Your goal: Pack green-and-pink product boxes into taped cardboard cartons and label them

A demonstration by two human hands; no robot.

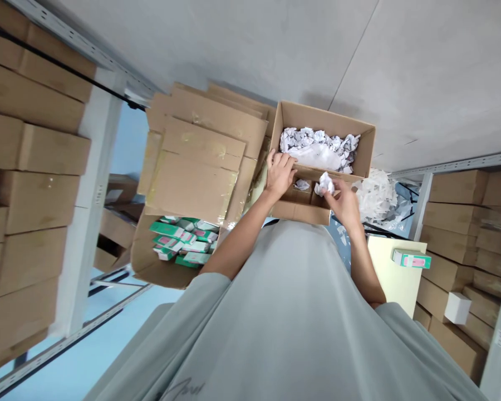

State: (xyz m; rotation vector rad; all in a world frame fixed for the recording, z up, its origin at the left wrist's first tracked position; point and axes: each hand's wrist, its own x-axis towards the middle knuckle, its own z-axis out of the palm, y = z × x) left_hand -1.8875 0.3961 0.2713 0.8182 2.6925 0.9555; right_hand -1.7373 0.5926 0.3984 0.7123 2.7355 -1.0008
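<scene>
In front of me stands a small cardboard box (299,211), its inside partly visible. A piece of crumpled paper (303,184) lies in it. Above its right part, my right hand (344,203) pinches a crumpled paper ball (325,184). My left hand (279,172) rests at the left, its fingers bent over the edge between this box and a larger carton behind; whether they grip the edge cannot be told. That larger carton (369,147) holds many crumpled papers (307,136) and a whitish plastic bag (317,156).
Flattened cardboard (196,178) leans at the left, above an open carton (144,262) of green-and-white small boxes (183,239). Shredded white packing (376,195) is piled at the right. A green-and-white box (413,258) lies on a pale yellow surface (390,278). Stacked cartons (37,200) flank both sides.
</scene>
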